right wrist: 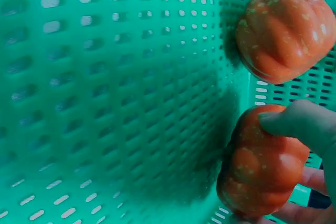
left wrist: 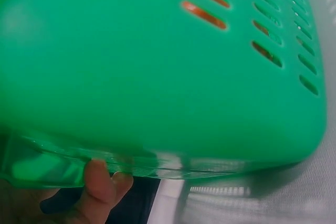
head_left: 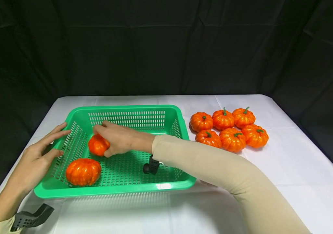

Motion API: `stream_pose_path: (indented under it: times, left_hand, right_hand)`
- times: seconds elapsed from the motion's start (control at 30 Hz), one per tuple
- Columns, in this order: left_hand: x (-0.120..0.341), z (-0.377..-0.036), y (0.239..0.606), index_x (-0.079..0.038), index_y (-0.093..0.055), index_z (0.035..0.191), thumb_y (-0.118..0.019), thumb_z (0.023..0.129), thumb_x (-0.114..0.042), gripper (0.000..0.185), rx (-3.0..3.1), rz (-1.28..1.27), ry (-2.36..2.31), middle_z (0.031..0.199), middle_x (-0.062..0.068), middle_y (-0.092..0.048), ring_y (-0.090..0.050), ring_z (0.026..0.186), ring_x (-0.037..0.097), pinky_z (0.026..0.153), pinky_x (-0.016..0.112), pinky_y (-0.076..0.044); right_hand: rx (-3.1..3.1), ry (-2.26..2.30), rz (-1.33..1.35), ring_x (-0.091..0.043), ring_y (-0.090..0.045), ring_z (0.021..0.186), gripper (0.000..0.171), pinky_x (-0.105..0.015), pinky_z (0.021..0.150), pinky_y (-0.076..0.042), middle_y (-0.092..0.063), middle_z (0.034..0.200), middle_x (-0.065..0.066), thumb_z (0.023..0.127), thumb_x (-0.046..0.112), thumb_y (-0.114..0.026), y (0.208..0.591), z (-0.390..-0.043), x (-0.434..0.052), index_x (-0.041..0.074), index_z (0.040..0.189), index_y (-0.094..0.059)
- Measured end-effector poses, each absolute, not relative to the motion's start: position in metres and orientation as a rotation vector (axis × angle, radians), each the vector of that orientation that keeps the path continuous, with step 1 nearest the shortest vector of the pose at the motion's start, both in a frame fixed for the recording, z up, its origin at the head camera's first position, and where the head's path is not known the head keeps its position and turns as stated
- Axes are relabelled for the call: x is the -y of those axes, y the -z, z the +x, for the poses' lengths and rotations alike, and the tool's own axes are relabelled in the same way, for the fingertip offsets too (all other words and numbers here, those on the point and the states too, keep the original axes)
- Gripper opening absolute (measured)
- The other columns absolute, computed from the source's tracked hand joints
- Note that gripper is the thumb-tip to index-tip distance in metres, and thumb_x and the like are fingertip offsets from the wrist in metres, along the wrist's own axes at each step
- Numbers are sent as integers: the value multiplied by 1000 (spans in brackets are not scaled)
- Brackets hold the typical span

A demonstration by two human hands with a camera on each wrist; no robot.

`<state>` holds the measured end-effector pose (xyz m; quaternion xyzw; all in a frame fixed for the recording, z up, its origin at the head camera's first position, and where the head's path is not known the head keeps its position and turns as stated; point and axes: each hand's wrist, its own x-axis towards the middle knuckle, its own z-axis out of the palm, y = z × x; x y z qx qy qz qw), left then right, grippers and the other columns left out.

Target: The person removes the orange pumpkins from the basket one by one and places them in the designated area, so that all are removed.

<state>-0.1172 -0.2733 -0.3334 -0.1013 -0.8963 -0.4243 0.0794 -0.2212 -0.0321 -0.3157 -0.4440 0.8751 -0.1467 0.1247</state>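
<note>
A green plastic basket (head_left: 113, 191) with slotted walls stands on the table. Inside it, at the left, my right hand (head_left: 118, 138) grips a small orange pumpkin (head_left: 97, 145); thumb and fingers lie around its sides in the right wrist view, where the held pumpkin (right wrist: 262, 161) is close to the basket's slotted surface. Another pumpkin (head_left: 83, 172) lies in the front left corner of the basket. My left hand (head_left: 34, 162) is at the basket's left rim, its fairly straight fingers reaching over the edge. The left wrist view shows mostly the basket's outer wall (left wrist: 157, 87).
To the right of the basket, several orange pumpkins (head_left: 233, 139) with green stems sit in two rows on the white tablecloth (head_left: 295, 156). My right forearm crosses over the basket's right wall. A black cloth (head_left: 166, 48) hangs behind the table.
</note>
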Motion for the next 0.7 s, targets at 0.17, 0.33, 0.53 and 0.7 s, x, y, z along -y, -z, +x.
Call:
stream_pose_path:
  times: [0.17,0.33,0.53,0.7]
  left_hand:
    - [272,-117,334,2,-47,153,-51,100,5,53,2681,-295,1270,170,8,-25,-19,153,44,117,71,-11]
    - [272,-118,335,1,-47,154,-51,101,4,53,2685,-292,1256,170,5,-25,-18,153,43,117,71,-11]
    - [273,-117,334,-2,-47,154,-51,101,2,54,2705,-273,1231,170,3,-24,-18,153,43,116,74,-12]
    - [272,-117,334,0,-47,154,-51,101,4,54,2692,-278,1251,170,5,-25,-19,153,44,117,72,-11]
  right_hand:
    - [-2549,464,-1214,-15,-52,102,81,-22,78,-51,-44,136,-10,83,26,-88,313,-222,29,14,153,-48]
    - [-2534,505,-1182,-14,-52,102,80,-21,77,-51,-44,132,-7,81,28,-89,312,-224,27,15,150,-52]
    - [-2483,675,-1183,-13,-56,100,71,-18,79,-51,-55,116,1,79,17,-90,306,-228,23,8,134,-46]
    - [-2487,758,-1170,-13,-58,100,79,-17,78,-52,-57,118,0,77,15,-90,300,-227,18,7,141,-44]
